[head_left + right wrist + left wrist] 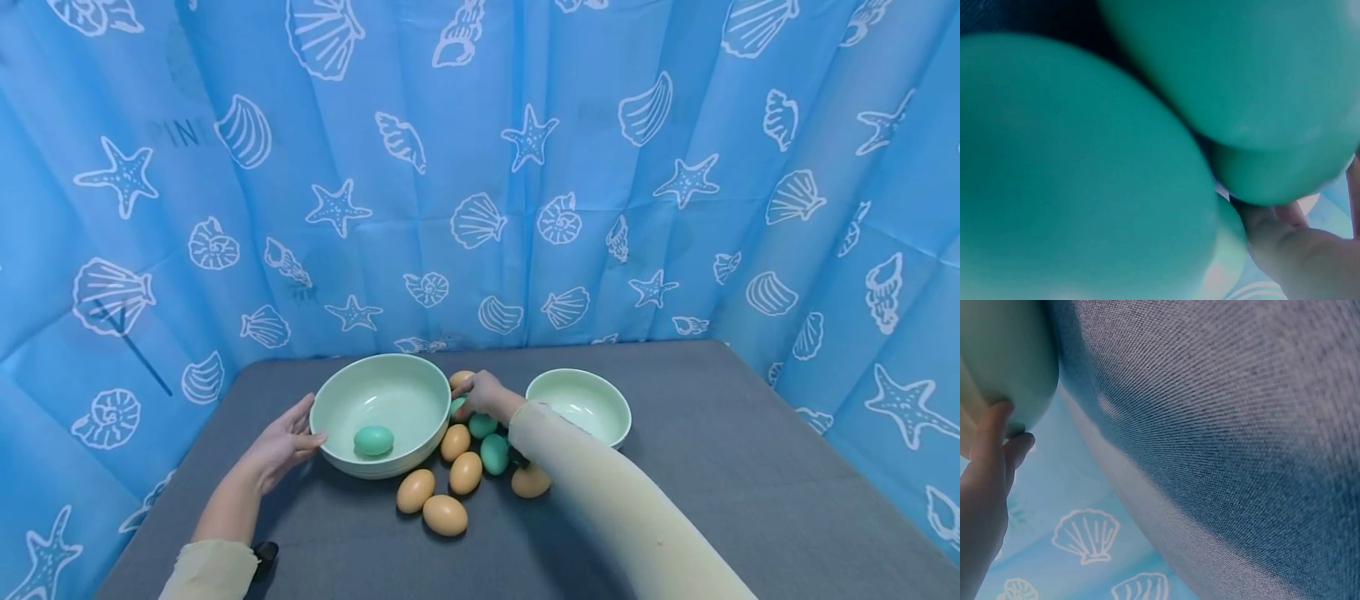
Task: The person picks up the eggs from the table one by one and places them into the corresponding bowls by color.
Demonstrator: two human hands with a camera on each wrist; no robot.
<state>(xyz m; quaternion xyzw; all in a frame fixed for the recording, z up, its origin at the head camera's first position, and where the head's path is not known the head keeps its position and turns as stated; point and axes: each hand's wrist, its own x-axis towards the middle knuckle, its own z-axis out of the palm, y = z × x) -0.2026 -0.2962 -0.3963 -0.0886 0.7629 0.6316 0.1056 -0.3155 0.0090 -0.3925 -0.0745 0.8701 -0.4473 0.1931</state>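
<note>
Head view shows your left grip [285,443] at the left side of the large bowl [397,392], one digit at its rim; in the left wrist view, fingertips [1001,409] touch the bowl's outer wall. One green egg [373,441] lies inside that bowl. Your right grip [486,396] is narrow, pinching a second green egg [457,407] just right of the bowl, near loose green eggs [494,454] and brown eggs [466,472] on the grey surface [720,467]. Your right sleeve [611,496] partly covers the small bowl [592,398]. Behind hangs a blue curtain [480,275].
</note>
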